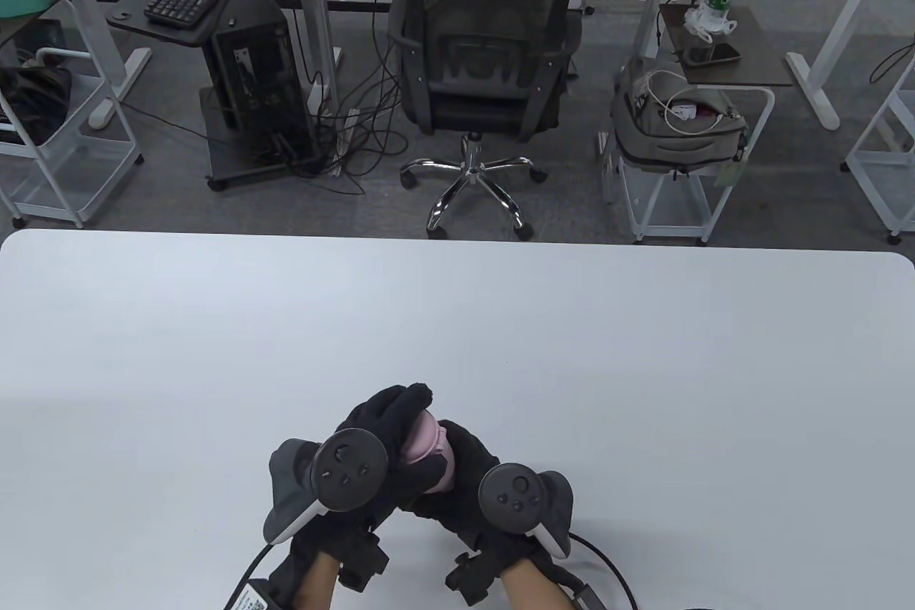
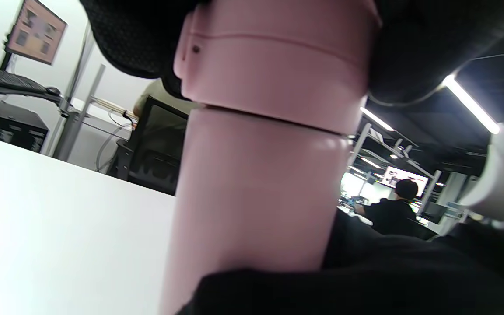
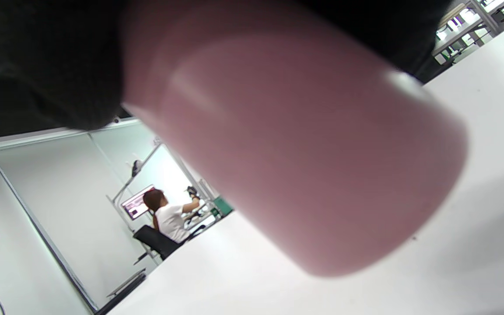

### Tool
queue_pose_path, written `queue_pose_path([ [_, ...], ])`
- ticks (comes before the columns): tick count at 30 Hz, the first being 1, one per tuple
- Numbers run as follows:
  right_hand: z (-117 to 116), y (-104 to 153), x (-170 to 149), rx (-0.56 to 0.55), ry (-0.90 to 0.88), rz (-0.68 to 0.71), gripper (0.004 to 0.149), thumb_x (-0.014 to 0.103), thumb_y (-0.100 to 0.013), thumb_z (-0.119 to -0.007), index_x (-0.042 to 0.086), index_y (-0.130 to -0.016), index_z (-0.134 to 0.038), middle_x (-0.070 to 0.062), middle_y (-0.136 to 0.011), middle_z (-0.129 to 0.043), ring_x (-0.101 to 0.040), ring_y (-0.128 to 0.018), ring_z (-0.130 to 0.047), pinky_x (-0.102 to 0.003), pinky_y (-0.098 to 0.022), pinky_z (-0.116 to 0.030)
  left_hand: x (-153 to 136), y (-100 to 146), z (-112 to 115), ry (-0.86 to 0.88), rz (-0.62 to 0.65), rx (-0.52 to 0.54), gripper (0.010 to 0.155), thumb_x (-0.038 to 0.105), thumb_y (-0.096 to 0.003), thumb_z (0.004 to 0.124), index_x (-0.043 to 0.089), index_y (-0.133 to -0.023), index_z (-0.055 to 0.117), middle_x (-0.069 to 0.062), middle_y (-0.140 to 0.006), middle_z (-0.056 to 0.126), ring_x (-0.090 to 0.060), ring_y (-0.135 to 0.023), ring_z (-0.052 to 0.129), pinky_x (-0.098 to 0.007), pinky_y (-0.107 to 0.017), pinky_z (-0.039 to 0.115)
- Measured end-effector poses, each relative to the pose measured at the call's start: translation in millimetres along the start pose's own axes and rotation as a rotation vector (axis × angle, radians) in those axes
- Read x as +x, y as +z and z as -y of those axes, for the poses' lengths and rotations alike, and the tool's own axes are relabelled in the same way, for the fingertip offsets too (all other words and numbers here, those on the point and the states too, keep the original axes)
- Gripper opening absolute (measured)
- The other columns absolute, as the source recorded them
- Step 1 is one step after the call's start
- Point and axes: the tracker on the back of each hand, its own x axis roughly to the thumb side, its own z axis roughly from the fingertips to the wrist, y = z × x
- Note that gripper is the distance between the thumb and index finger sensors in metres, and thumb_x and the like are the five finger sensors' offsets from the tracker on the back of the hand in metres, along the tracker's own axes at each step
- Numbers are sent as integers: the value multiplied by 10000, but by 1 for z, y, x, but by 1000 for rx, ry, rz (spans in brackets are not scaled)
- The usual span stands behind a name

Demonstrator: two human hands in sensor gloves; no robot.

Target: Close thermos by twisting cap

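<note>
A pink thermos (image 1: 429, 451) is held between both hands near the table's front edge, mostly hidden by the black gloves. My left hand (image 1: 397, 418) wraps over its top and grips the pink cap (image 2: 274, 57). My right hand (image 1: 461, 460) grips the body (image 2: 256, 188) lower down. In the left wrist view the cap sits on the body with a thin dark seam between them. In the right wrist view the body's lower end (image 3: 313, 175) is tilted, with the white table behind it and my glove (image 3: 37, 57) around its upper part.
The white table (image 1: 457, 324) stretches ahead and to both sides. Beyond its far edge are an office chair (image 1: 486, 52), a computer cart (image 1: 236, 88) and a trolley with a bag (image 1: 679, 124). Glove cables (image 1: 607, 560) trail at the front edge.
</note>
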Motion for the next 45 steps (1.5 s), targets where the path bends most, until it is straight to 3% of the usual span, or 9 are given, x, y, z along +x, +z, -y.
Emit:
queue_pose_path([
  [5, 0, 0, 0, 2, 4, 4, 1038, 555, -315, -844, 19, -1065, -368, -319, -1025, -551, -507, -879, -692, -543, -588, -749, -1, -1, 1, 70, 44, -67, 856, 480, -503, 870, 265, -1214, 446, -147, -1237, 592, -384, -1084, 706, -645, -761, 631],
  [7, -1, 0, 1, -4, 11, -5, 1038, 554, -315, -845, 18, -1065, -367, -321, -1024, -550, -510, -878, -692, -544, -587, -748, 3, 2, -1, 18, -41, -29, 982, 706, -518, 795, 243, -1245, 324, -253, -1263, 469, -518, -1090, 599, -700, -742, 567],
  [9, -1, 0, 1, -3, 30, -2, 1039, 554, -315, -845, 19, -1065, -367, -320, -1025, -550, -509, -879, -691, -544, -588, -748, 6, 7, -3, -65, -202, 28, 1033, 858, -512, 623, 182, -1245, 354, -326, -1192, 556, -511, -996, 728, -664, -691, 659],
  [13, -3, 0, 1, -3, 32, -10, 1039, 554, -316, -846, 16, -1065, -368, -322, -1023, -550, -512, -877, -691, -546, -586, -747, 14, 9, -1, -210, -332, -43, 1005, 874, -529, 590, 153, -1220, 483, -312, -1070, 729, -379, -841, 891, -598, -597, 772],
  [18, -4, 0, 2, -1, 25, -14, 1037, 553, -317, -846, 15, -1064, -368, -324, -1022, -551, -513, -875, -692, -546, -586, -747, 17, 6, 5, -216, -300, -4, 922, 801, -563, 673, 138, -1186, 525, -252, -1024, 774, -254, -779, 931, -535, -578, 811],
  [34, -3, 1, 1, 3, 30, 2, 1040, 554, -312, -846, 20, -1065, -367, -318, -1025, -551, -506, -879, -693, -542, -588, -750, 1, -3, 4, 92, 16, -138, 808, 372, -515, 850, 245, -1208, 456, -243, -1251, 480, -405, -1079, 671, -629, -768, 617],
  [36, -3, 1, 1, 1, 17, -3, 1040, 552, -313, -848, 17, -1065, -368, -322, -1024, -550, -509, -878, -692, -545, -586, -749, -1, 1, 1, 85, -62, -93, 947, 604, -541, 823, 208, -1246, 329, -328, -1244, 426, -512, -1067, 630, -701, -728, 589],
  [38, -3, 1, 1, 1, 21, -4, 1041, 552, -314, -847, 15, -1065, -367, -322, -1023, -550, -510, -877, -692, -545, -586, -748, 0, 6, -3, 35, -217, -26, 1093, 804, -497, 762, 91, -1229, 374, -354, -1155, 585, -468, -951, 788, -658, -672, 690],
  [45, -4, 1, 1, 7, 29, -8, 1040, 553, -316, -846, 12, -1065, -369, -324, -1022, -551, -511, -876, -692, -546, -586, -748, 3, 5, -2, -62, -286, -48, 944, 756, -519, 800, 96, -1152, 568, -221, -997, 807, -256, -788, 944, -553, -601, 806],
])
